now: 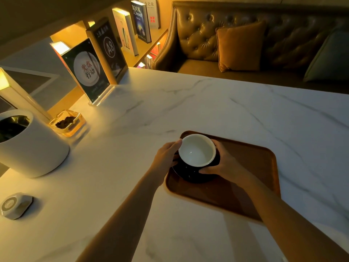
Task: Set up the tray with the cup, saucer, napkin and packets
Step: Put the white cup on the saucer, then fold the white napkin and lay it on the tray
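A brown wooden tray [253, 167] lies on the marble table. In its near-left part sits a dark saucer [190, 175] with an empty white cup [197, 151] on it. My left hand [166, 154] holds the left side of the cup and saucer, thumb against the cup's rim. My right hand [224, 163] grips the right side, fingers curled onto the saucer's edge. Whether the saucer rests on the tray or hovers just above it is unclear. No napkin or packets are in view.
A white cylindrical bin [30, 148] stands at the left, with a glass ashtray [68, 122] behind it and a call button [17, 205] nearer me. Acrylic sign stands [88, 72] rise at the table's back left. A leather sofa [245, 44] lies beyond the far edge.
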Demonstrator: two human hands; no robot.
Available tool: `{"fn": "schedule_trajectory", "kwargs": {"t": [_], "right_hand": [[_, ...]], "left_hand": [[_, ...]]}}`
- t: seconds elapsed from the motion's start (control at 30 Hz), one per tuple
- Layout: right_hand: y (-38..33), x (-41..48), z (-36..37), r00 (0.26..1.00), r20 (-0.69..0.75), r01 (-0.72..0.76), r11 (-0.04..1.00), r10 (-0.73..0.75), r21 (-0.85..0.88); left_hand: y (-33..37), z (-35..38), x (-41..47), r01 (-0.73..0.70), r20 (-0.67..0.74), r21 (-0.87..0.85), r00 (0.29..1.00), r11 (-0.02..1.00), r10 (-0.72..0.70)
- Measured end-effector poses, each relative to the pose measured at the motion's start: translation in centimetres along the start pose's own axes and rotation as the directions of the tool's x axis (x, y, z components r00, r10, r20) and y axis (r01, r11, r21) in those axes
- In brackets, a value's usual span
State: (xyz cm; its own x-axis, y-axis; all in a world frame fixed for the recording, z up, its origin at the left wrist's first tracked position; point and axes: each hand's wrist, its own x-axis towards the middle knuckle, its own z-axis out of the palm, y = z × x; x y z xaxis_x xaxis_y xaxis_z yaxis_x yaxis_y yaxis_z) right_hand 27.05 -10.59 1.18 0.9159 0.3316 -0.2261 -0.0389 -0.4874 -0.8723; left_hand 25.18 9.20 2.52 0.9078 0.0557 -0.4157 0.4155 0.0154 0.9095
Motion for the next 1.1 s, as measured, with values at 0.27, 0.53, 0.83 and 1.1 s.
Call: {"fn": "schedule_trajectory", "kwargs": {"t": [0.27, 0.53, 0.83, 1.1], "right_hand": [[-1.0, -2.6, -2.8, 0.984, -0.17, 0.006, 0.965, -0.053, -0.264], [1.3, -9.2, -7.5, 0.931, -0.33, -0.012, 0.889, -0.158, -0.458], [8.4, -21.3, -12.6, 0.897, -0.44, -0.244, 0.785, -0.041, -0.57], [14.9, -28.5, -13.2, 0.918, -0.377, -0.351, 0.69, 0.121, -0.633]], "left_hand": [[0.9, 0.2, -1.1, -0.228, -0.127, 0.701, 0.893, 0.676, 0.433], [2.2, 6.6, -5.6, -0.45, 0.117, 0.784, 0.784, 0.428, 0.61], [-1.8, 18.8, -11.1, -0.614, 0.41, 0.73, 0.746, 0.3, 0.525], [-8.4, 25.1, -14.8, -0.658, 0.575, 0.721, 0.743, 0.218, 0.343]]}}
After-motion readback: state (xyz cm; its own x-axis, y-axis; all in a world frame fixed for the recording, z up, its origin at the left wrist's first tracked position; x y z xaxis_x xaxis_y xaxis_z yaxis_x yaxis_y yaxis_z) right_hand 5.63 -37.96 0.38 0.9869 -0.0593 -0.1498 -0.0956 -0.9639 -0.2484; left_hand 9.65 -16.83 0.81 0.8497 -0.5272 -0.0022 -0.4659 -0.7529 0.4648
